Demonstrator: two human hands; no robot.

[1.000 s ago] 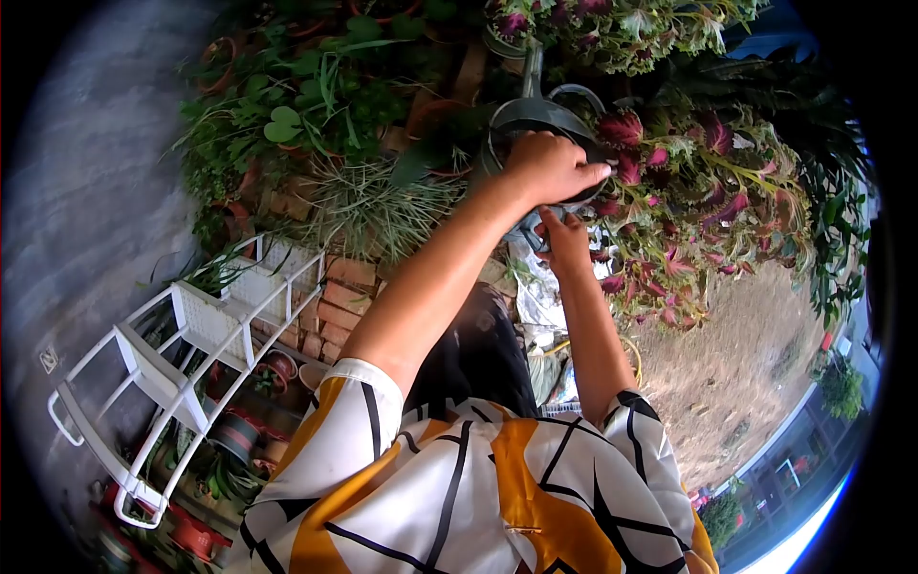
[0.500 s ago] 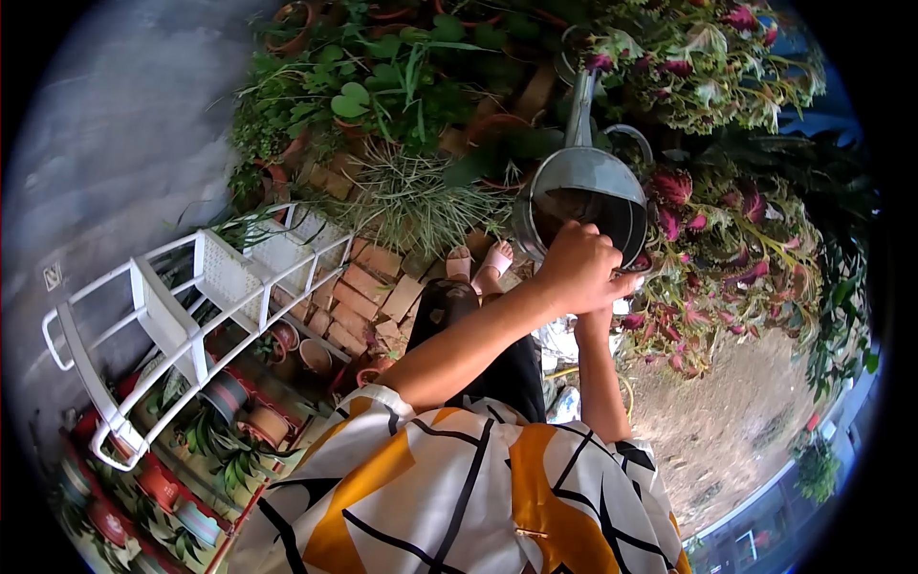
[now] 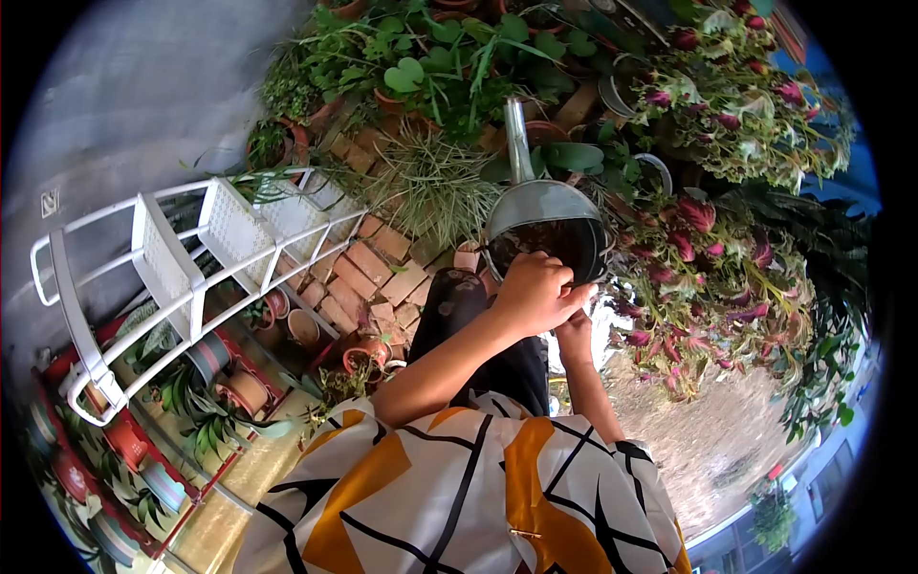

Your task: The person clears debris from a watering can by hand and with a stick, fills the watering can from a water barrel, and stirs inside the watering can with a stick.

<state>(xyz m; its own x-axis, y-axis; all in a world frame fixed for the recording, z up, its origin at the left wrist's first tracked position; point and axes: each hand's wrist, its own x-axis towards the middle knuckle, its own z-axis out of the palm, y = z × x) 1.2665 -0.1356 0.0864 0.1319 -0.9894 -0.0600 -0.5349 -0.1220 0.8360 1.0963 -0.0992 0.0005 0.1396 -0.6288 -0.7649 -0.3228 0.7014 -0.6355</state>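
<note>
A grey metal watering can (image 3: 543, 203) is held in front of the body, its spout pointing away and dark liquid visible inside its open top. My left hand (image 3: 537, 295) is closed at the near edge of the can, fingers curled at its rim or handle. Just below and to the right, my right hand (image 3: 576, 330) is closed on the can's near side, partly hidden behind the left hand. The exact grip points are hidden.
Potted green plants (image 3: 421, 72) and a spiky grassy plant (image 3: 435, 182) stand ahead. Red-and-green leafy plants (image 3: 703, 277) fill the right. A white metal rack (image 3: 234, 239) stands left, above more pots (image 3: 244, 392). Brick paving (image 3: 368, 273) lies near the feet.
The watering can and both hands have shifted left in view, and the can's spout now leans left. The view has also shifted, with the plants appearing lower. Both hands remain on the can.
</note>
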